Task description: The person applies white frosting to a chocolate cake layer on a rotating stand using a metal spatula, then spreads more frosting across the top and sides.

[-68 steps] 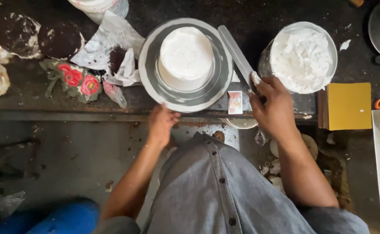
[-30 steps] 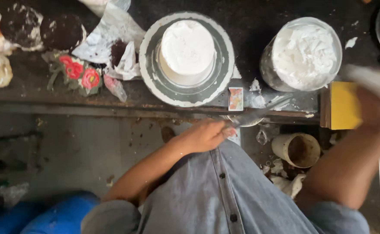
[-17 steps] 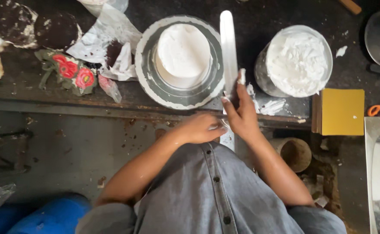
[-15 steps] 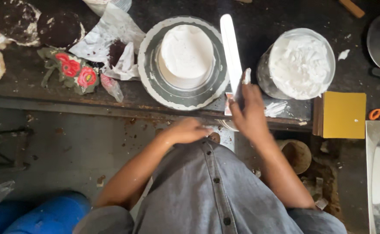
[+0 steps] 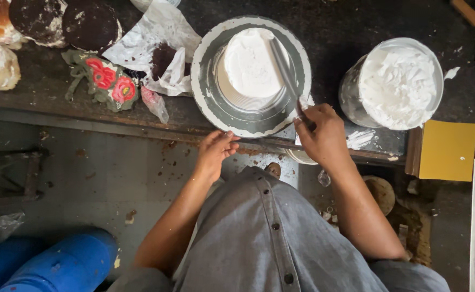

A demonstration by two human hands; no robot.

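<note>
right hand [image 5: 324,135]: I grip the handle of a long flat spatula [image 5: 284,67], blade angled across the top of the cake
cake [image 5: 251,67]: round, coated white, sits centred on a grey turntable [image 5: 208,92]
left hand [image 5: 216,154]: my fingers rest at the bench edge [image 5: 113,130], just below the turntable rim; holding nothing that I can make out
cream tub [image 5: 397,84]: metal, full of white cream, right of the turntable, near my right hand
yellow card [image 5: 447,150]: flat, at the bench edge right of the tub
left side: crumpled plastic wrap [image 5: 156,38], red flower decoration [image 5: 105,78], two dark round cakes [image 5: 67,21]
floor: blue drum [image 5: 64,265] lower left
</note>
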